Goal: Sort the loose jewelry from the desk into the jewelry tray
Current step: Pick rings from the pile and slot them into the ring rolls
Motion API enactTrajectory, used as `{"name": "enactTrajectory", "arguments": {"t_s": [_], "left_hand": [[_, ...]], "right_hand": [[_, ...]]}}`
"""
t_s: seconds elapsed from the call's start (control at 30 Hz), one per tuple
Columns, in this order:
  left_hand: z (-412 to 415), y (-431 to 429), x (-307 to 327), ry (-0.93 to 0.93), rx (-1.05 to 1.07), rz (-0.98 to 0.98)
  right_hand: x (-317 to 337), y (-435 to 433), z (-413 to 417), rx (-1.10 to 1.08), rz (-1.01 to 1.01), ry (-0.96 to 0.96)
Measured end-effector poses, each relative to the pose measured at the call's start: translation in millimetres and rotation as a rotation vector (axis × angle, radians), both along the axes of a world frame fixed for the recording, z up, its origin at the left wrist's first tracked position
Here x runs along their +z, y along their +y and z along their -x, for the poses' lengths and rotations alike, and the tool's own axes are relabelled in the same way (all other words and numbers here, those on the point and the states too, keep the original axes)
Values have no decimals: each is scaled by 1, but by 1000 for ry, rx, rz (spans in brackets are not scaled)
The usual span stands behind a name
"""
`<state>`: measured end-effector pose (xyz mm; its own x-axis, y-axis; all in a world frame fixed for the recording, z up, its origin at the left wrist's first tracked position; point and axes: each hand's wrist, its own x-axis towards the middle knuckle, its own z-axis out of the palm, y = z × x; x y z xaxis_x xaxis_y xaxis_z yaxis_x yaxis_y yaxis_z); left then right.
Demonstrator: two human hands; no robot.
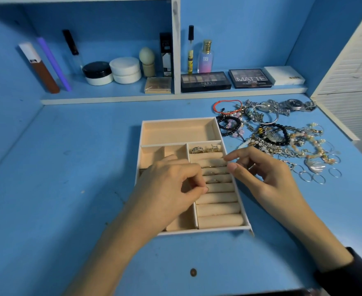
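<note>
A beige jewelry tray [203,231] with a white rim lies mid-desk. Its right column of ring rolls [218,208] holds two chunky rings [205,149] at the top and thin rings [213,173] in the slots below. My left hand [171,189] is over the tray and pinches a thin ring [206,189] between thumb and forefinger at the rolls' left edge. My right hand [261,174] hovers at the tray's right side, thumb and forefinger apart, nothing visibly held. Loose jewelry [272,135] is heaped on the desk to the right: bead bracelets, chains, watches [293,104], thin rings [316,177].
A low shelf [111,99] behind the tray carries cream jars, bottles, tubes and eyeshadow palettes [205,81]. A white louvered panel [351,82] bounds the desk on the right. The tray's wide top compartment [175,133] holds nothing. Blue desk surface [68,167] stretches left.
</note>
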<state>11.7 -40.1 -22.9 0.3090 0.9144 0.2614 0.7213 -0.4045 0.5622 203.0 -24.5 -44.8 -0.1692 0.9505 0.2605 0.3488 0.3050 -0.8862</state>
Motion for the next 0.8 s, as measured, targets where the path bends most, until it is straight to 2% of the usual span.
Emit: {"name": "enactTrajectory", "arguments": {"t_s": [0.3,0.8], "left_hand": [[-3,-4,19,191,-79,19],[-9,-2,22,310,-92,77]], "right_hand": [[0,-1,-1,-3,-8,-5],[0,-1,-2,1,-18,-12]]}}
